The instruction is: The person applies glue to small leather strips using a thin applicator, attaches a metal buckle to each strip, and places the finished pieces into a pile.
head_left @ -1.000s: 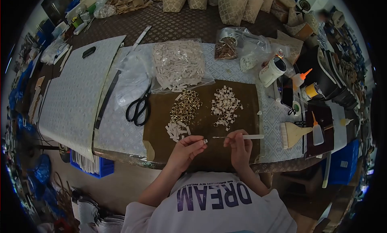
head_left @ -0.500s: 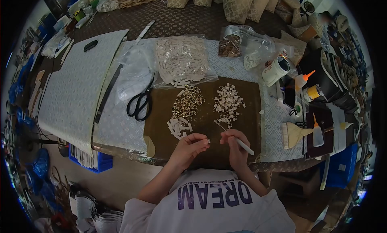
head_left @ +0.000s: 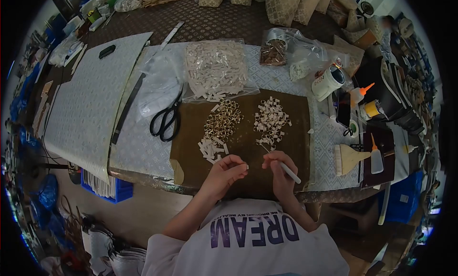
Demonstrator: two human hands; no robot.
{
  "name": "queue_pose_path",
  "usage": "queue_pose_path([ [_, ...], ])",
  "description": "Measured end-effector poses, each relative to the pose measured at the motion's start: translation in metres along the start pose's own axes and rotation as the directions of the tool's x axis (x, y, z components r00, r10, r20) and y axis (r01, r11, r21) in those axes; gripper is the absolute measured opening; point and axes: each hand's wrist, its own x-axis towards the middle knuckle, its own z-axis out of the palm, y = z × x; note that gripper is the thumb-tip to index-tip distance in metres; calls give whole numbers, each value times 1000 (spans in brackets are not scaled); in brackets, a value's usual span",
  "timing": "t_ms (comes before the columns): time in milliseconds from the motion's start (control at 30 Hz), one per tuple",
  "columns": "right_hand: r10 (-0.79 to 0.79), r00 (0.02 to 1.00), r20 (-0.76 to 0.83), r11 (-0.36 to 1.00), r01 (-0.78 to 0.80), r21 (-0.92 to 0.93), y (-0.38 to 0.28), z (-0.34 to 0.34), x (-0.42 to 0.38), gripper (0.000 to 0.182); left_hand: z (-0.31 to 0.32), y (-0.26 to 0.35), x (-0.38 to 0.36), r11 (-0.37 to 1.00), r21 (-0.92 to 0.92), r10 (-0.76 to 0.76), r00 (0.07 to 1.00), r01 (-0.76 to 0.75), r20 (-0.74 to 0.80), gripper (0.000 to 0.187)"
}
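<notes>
My left hand (head_left: 226, 173) pinches a small pale piece (head_left: 247, 166) between thumb and fingertips, above the near part of a brown mat (head_left: 191, 173). Across from it, my right hand (head_left: 282, 168) is closed around a slim tool with a white handle (head_left: 290, 174) and a thin pointed tip. That tip reaches toward a pile of small pale looped pieces (head_left: 272, 121). Beyond my left hand lie loose white strips (head_left: 210, 149) and a heap of gold-coloured metal rings (head_left: 222, 121).
A clear bag of white strips (head_left: 215, 68) lies behind the mat, with black scissors (head_left: 165, 121) to the left. Toward the right are a white can (head_left: 328, 83), a wide brush (head_left: 347, 160) and a glue bottle (head_left: 376, 160). A blue crate (head_left: 125, 192) stands below the table's left side.
The small piece in my left fingers shows a slightly different side. My right hand has shifted very little, still holding the tool; the rest stays in place.
</notes>
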Motion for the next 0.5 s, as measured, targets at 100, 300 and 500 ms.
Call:
queue_pose_path([
  [100,-33,999,33,995,36,-89,-2,1,5,18,-2,-2,1,999,-39,25,1000,-25,-5,16],
  [300,-67,995,75,956,85,-281,24,28,21,18,-16,3,-9,976,99,209,967,-196,-144,27],
  [500,-34,957,287,683,232,-692,49,62,32,23,-43,8,-7,784,317,600,782,-533,-167,31],
])
